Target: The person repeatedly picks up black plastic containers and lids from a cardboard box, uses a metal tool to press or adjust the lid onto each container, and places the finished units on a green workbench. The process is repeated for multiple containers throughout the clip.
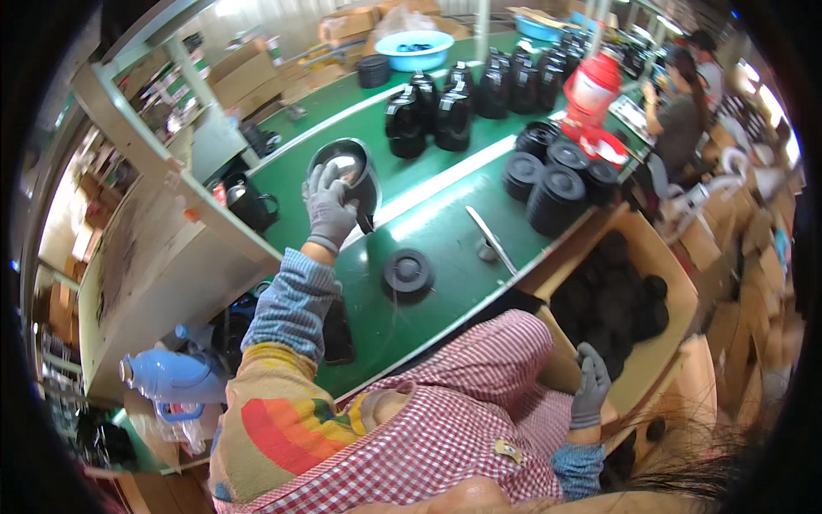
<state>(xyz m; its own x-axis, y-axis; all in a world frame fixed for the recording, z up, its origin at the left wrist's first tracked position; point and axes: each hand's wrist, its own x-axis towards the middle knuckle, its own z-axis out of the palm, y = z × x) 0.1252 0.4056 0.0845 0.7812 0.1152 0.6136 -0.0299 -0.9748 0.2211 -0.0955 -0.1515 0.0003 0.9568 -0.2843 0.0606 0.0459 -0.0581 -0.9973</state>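
Observation:
My left hand point(329, 206), in a grey work glove, is closed on a glossy black jug body point(366, 182) at the left of the green workbench. The fingers lie over the near side of the jug. My right hand point(591, 387), also gloved in grey, is down at the lower right beside a cardboard box point(676, 343). Its fingers are stretched out, with nothing visible in them. Many round black parts point(612, 300) fill that box. A round black lid point(408, 272) lies flat on the bench nearer my body.
Several glossy black jugs point(454, 116) stand along the far side of the green bench point(454, 206). Stacked black lids point(556, 197) sit near a red-and-white container point(592, 90). A light blue basin point(414, 51) is farther back. Two people point(681, 116) are at the upper right.

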